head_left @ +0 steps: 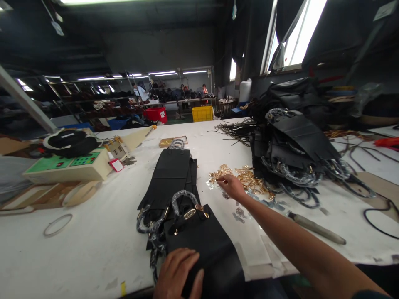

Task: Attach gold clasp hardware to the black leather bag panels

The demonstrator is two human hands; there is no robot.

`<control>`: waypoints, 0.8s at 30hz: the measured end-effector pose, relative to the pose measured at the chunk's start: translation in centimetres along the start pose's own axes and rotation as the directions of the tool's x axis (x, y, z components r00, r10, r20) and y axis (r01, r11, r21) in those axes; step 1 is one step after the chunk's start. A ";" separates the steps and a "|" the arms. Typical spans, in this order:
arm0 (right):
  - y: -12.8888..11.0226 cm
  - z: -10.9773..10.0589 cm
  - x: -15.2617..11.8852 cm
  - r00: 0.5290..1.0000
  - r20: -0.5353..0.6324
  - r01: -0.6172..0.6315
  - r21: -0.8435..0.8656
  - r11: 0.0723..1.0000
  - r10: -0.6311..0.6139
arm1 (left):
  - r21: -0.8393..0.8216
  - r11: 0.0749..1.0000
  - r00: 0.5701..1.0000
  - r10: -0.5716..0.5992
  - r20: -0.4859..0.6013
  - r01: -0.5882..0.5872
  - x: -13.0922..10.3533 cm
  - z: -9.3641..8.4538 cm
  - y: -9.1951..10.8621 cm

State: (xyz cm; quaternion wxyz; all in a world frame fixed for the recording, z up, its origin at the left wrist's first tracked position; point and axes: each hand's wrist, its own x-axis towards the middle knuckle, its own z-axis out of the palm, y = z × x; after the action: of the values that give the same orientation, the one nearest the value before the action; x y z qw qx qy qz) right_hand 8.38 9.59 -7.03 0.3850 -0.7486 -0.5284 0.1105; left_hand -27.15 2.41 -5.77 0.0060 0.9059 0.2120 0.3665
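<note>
Head view: black panel (215,245) flat at near edge of white surface (93,257), wrapped handle (183,194) at its top. Left hand (177,272) on panel, grip open, fingers loosely spread, nothing clasped. Right hand (230,186) at gold fittings (249,178), fingertips drawn together; cannot tell if that grip has a piece. More black panels (170,174) just beyond.

Strong daylight is coming through the window (303,35) at the upper right, and it is glaring white. A lamp (93,1) at the top edge is glowing also, while the hall (162,50) behind is lying in dimness. The gold fittings (251,178) are giving small glints. Distant workers (141,92) are appearing blurred, and shapes near the edges are looking stretched.
</note>
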 end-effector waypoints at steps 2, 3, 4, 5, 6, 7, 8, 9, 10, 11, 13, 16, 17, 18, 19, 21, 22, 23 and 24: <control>-2.2 -1.6 -3.0 0.999 0.013 0.030 0.100 0.995 -0.031 | -0.034 0.993 0.994 -0.110 -0.024 0.109 0.6 -0.6 1.4; -3.4 -2.3 -5.0 0.998 0.037 0.036 0.170 0.985 -0.043 | -0.058 0.984 0.984 -0.172 -0.038 0.170 1.0 -0.9 2.1; -4.6 -3.0 -7.2 0.996 0.073 0.033 0.257 0.966 -0.053 | -0.090 0.969 0.970 -0.236 -0.050 0.231 1.5 -1.0 2.9; -5.8 -3.7 -9.5 0.988 0.142 -0.010 0.423 0.906 -0.056 | -0.135 0.949 0.954 -0.293 -0.059 0.284 1.9 -1.2 3.7; -6.8 -4.4 -11.8 0.974 0.215 -0.064 0.558 0.827 -0.069 | -0.191 0.928 0.939 -0.337 -0.060 0.321 2.4 -1.2 4.4; -7.7 -5.0 -13.9 0.955 0.283 -0.121 0.652 0.749 -0.092 | -0.257 0.902 0.928 -0.370 -0.045 0.347 2.9 -1.2 5.0; -8.4 -5.5 -15.8 0.931 0.347 -0.181 0.708 0.682 -0.113 | -0.326 0.876 0.925 -0.381 -0.014 0.356 3.4 -1.2 5.5; -8.9 -6.0 -17.4 0.907 0.398 -0.226 0.733 0.641 -0.136 | -0.393 0.846 0.926 -0.377 0.037 0.360 3.7 -1.2 6.0; -9.2 -6.3 -18.6 0.887 0.436 -0.259 0.742 0.618 -0.152 | -0.455 0.814 0.928 -0.360 0.092 0.361 3.9 -1.1 6.4; -9.3 -6.6 -19.5 0.871 0.463 -0.282 0.744 0.606 -0.163 | -0.508 0.781 0.930 -0.338 0.143 0.363 4.1 -1.1 6.7; -9.3 -7.1 -20.6 0.858 0.485 -0.299 0.742 0.599 -0.173 | -0.588 0.710 0.922 -0.319 0.222 0.387 4.0 -1.2 7.4; -9.4 -7.7 -21.0 0.849 0.484 -0.263 0.735 0.624 -0.211 | -0.658 0.579 0.873 -0.388 0.297 0.481 3.6 -1.7 8.2; -9.5 -7.8 -21.0 0.847 0.477 -0.234 0.731 0.641 -0.234 | -0.671 0.531 0.849 -0.414 0.328 0.518 3.5 -1.9 8.4; -9.7 -7.9 -21.0 0.846 0.468 -0.202 0.725 0.658 -0.255 | -0.679 0.488 0.827 -0.436 0.355 0.549 3.4 -2.1 8.6; -9.9 -7.9 -21.1 0.849 0.456 -0.174 0.719 0.673 -0.268 | -0.685 0.452 0.808 -0.455 0.374 0.571 3.3 -2.3 8.8; -10.2 -7.6 -21.3 0.885 0.408 -0.158 0.717 0.679 -0.226 | -0.695 0.403 0.779 -0.500 0.378 0.596 3.1 -2.4 9.0; -10.4 -7.2 -21.6 0.913 0.371 -0.168 0.722 0.672 -0.171 | -0.703 0.379 0.763 -0.531 0.367 0.602 2.9 -2.4 9.1; -10.4 -6.8 -21.8 0.939 0.328 -0.181 0.730 0.659 -0.105 | -0.712 0.353 0.745 -0.564 0.356 0.607 2.8 -2.4 9.1; -10.5 -6.3 -22.1 0.957 0.286 -0.189 0.740 0.645 -0.048 | -0.722 0.325 0.726 -0.593 0.347 0.610 2.7 -2.2 9.1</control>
State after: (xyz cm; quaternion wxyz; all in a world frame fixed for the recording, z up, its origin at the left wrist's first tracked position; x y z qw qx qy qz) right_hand -4.64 -11.19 -0.84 0.5797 -0.5144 -0.4520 0.4416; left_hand -23.45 -5.20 -0.84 0.5485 0.6597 0.3431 0.3825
